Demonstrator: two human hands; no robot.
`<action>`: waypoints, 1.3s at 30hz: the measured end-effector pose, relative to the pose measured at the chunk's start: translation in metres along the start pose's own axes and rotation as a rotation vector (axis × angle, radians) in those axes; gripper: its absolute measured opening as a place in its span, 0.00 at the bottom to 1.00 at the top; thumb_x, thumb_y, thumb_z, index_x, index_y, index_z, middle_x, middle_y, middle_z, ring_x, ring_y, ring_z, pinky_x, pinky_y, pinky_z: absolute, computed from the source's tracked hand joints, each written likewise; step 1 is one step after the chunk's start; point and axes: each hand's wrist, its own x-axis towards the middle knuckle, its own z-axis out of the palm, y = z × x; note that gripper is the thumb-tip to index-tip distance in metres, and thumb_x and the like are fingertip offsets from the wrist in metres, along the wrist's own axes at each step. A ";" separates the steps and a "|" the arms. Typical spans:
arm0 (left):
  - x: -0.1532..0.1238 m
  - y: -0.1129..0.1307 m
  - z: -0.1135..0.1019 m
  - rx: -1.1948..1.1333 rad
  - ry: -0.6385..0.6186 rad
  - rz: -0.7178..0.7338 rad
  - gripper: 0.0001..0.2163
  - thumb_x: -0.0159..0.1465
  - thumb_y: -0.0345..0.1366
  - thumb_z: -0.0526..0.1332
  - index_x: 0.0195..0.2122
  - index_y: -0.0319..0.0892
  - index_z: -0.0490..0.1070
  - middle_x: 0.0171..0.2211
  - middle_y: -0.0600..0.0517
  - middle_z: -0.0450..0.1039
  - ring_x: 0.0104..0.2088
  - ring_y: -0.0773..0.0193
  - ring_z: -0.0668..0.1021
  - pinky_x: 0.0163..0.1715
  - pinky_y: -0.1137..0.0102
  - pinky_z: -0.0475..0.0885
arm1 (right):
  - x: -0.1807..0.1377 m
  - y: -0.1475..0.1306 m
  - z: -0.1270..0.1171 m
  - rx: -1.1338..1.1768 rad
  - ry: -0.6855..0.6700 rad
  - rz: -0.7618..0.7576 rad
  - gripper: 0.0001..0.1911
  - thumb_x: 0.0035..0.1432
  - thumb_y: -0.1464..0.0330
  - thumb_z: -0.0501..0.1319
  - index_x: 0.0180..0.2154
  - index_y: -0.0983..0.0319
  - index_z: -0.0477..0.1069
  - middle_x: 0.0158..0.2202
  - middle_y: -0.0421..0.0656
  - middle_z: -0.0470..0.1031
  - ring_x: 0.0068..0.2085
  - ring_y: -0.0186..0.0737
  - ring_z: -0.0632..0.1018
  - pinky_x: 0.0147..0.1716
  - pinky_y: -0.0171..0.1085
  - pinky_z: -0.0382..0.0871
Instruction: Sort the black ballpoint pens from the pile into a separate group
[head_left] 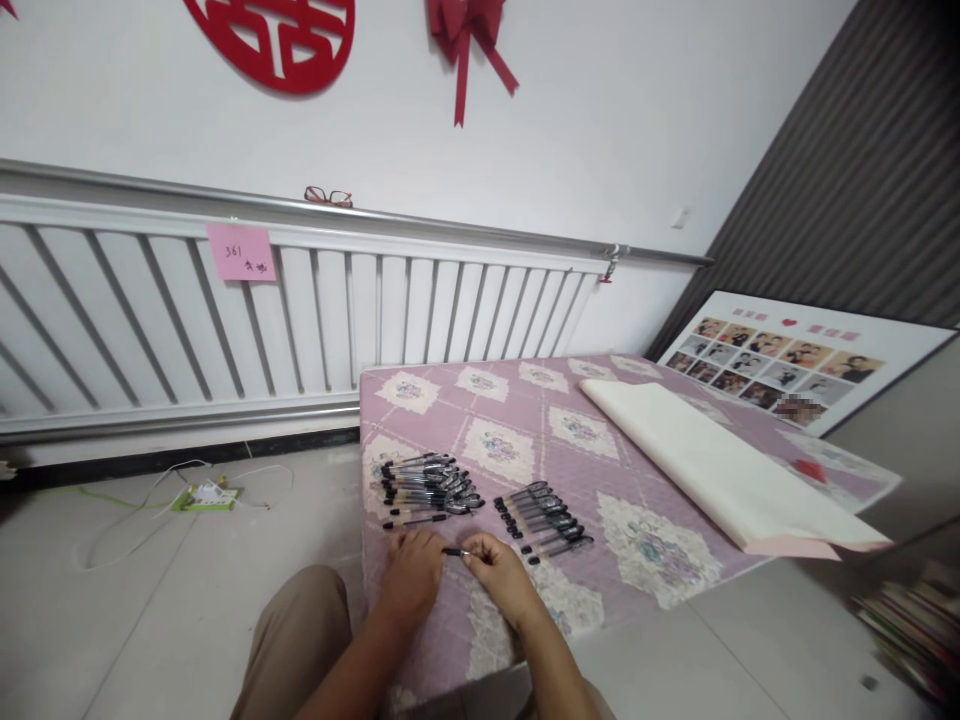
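Over the near part of the quilted purple cover (499, 450), my left hand (412, 575) is closed round one end of a black pen (452, 552). The fingers of my right hand (499, 572) pinch the pen's other end, so it lies level between both hands. Its ends are hidden in my fingers. Just beyond my left hand is a pile of black and clear pens (427, 487), lying roughly side by side. To the right of it, beyond my right hand, a slanted row of similar pens (544, 518) has small black pieces at its left ends.
A large cream sheet (705, 460) lies folded on the cover's right side. A framed photo board (780, 360) leans behind it. The white radiator (322, 310) runs along the wall, with glasses (328, 197) above. A power strip (210, 495) with cables sits on the floor at left.
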 end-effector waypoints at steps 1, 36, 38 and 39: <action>0.000 0.000 0.000 -0.004 0.002 0.003 0.12 0.67 0.30 0.49 0.43 0.49 0.71 0.41 0.52 0.73 0.46 0.58 0.70 0.50 0.60 0.56 | 0.000 0.000 0.000 -0.004 -0.003 -0.003 0.06 0.46 0.66 0.60 0.29 0.61 0.71 0.22 0.35 0.67 0.26 0.33 0.68 0.28 0.32 0.61; 0.000 -0.005 0.006 -0.028 0.077 0.017 0.10 0.64 0.28 0.53 0.40 0.49 0.71 0.40 0.55 0.73 0.44 0.60 0.71 0.49 0.61 0.57 | -0.005 -0.005 0.008 -0.279 0.025 -0.154 0.13 0.56 0.61 0.55 0.24 0.59 0.66 0.24 0.38 0.67 0.29 0.38 0.68 0.31 0.35 0.60; 0.000 -0.005 0.006 -0.027 0.081 0.014 0.11 0.64 0.28 0.53 0.39 0.49 0.72 0.39 0.55 0.73 0.44 0.59 0.71 0.48 0.61 0.57 | -0.004 -0.004 0.010 -0.300 0.042 -0.159 0.15 0.57 0.60 0.54 0.22 0.59 0.66 0.23 0.38 0.67 0.28 0.39 0.68 0.31 0.36 0.60; 0.000 -0.006 0.007 -0.026 0.084 0.012 0.11 0.64 0.28 0.53 0.40 0.49 0.72 0.40 0.54 0.73 0.44 0.59 0.71 0.48 0.61 0.57 | -0.004 -0.003 0.010 -0.308 0.050 -0.161 0.16 0.58 0.59 0.54 0.22 0.59 0.65 0.22 0.38 0.67 0.28 0.39 0.68 0.30 0.36 0.60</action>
